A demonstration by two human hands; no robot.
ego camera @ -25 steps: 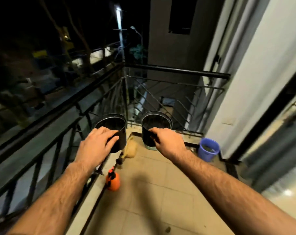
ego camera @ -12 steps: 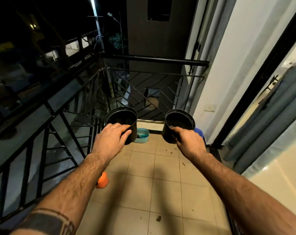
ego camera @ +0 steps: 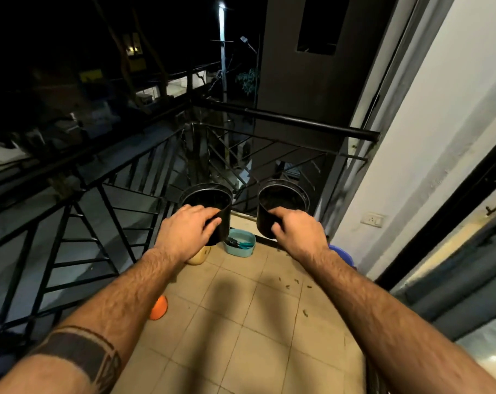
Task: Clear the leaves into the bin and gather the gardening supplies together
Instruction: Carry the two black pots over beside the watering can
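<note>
Gripping one black pot each, the left hand (ego camera: 185,230) holds the left pot (ego camera: 210,210) and the right hand (ego camera: 296,233) holds the right pot (ego camera: 281,204), fingers curled over the near rims, above the tiled floor (ego camera: 241,322). Below the fingers sits a teal tray (ego camera: 241,250) with tools; small leaves (ego camera: 295,282) lie nearer, under the right forearm.

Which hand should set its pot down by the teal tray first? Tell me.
Probably left. The left hand holds its black pot almost directly above the teal tray; the right hand and its pot hang farther right.
</note>
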